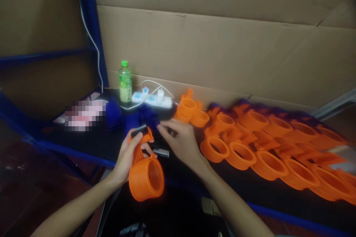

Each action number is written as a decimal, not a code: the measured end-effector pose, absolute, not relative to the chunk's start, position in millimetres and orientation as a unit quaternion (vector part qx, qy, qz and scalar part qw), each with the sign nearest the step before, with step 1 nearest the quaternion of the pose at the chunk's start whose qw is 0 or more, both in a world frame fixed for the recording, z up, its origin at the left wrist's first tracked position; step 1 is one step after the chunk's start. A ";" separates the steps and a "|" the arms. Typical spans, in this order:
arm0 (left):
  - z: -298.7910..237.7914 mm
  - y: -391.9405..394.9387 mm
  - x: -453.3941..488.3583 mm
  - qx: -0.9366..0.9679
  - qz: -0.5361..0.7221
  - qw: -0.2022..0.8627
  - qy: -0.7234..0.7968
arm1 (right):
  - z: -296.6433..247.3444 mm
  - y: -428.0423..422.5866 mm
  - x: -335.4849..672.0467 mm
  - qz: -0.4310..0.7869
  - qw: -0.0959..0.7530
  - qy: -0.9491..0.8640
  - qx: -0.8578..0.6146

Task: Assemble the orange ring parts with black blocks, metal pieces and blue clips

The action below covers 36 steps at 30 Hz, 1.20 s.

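Observation:
My left hand [126,155] is wrapped round an orange tape dispenser [146,177], a wide plastic ring with a ribbed grip. The ring hangs lowest, and a dark piece with a pale edge sits at the upper end under my thumb. To its right, my right hand [180,139] has thumb and fingertips pinched together in front of some dark blue plastic parts [148,114]; what is in the pinch, if anything, is too small to make out. A small metal-looking piece [161,152] lies on the black tabletop [91,144] between my hands.
Rows of orange dispensers [268,163] cover the right side, with blue ones behind. An upright orange piece [187,107] stands near the back. A green-capped bottle [125,83] and a white power strip [152,99] with cables sit by the cardboard wall [208,48]. A blurred-out patch [85,114] lies left.

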State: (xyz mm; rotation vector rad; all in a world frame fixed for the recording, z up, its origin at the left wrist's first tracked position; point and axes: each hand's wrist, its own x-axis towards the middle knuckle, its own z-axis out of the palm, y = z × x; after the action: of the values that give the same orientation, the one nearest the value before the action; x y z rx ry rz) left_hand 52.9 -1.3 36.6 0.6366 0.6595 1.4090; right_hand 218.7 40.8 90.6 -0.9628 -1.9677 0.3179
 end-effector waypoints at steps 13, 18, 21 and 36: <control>35.2 -2.3 51.8 0.298 0.570 0.710 0.286 | 55.0 1.4 219.4 -0.050 0.438 -0.821 -0.363; 35.0 -2.8 52.4 0.313 0.562 0.708 0.291 | 42.9 -2.8 222.5 -0.079 0.446 -0.816 -0.359; 35.9 -4.5 51.7 0.356 0.535 0.707 0.294 | 39.5 -4.6 224.8 -0.079 0.458 -0.808 -0.362; 31.5 -8.9 49.0 0.437 0.507 0.678 0.304 | 50.4 -23.5 225.0 -0.100 0.418 -0.822 -0.374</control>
State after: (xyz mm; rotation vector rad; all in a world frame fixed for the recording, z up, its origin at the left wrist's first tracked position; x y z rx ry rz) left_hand 49.0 -8.9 31.5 0.9817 0.6836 1.1389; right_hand 225.0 -23.5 50.4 -0.9373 -2.0616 -0.2500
